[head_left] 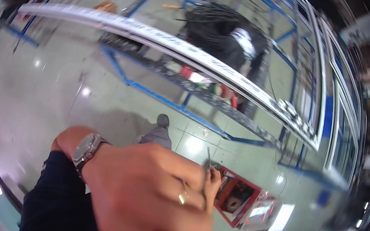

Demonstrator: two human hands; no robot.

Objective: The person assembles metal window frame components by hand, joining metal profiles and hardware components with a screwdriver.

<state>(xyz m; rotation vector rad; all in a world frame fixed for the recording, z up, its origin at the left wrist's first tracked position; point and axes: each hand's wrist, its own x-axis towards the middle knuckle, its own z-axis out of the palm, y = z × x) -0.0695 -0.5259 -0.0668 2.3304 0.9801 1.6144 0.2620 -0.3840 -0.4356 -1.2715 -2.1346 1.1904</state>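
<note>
My left hand (pixel 145 192), blurred and close to the camera, is closed with its fingers curled. It wears a metal watch and a ring; what lies inside its fingers, if anything, is hidden. Just behind it, partly covered by it, my right hand (pixel 214 186) pinches a thin grey strip-like piece (pixel 209 156) that points upward. The lower end of this piece disappears behind my left fingers, so its kind cannot be told.
A long white frame profile (pixel 158 36) lies across a blue metal stand (pixel 159 98). Black coiled strips (pixel 220 30) are heaped beyond it. A red toolbox (pixel 247 207) sits on the tiled floor at right, below upright white frames (pixel 320 78). My shoe (pixel 163 121) shows below the stand.
</note>
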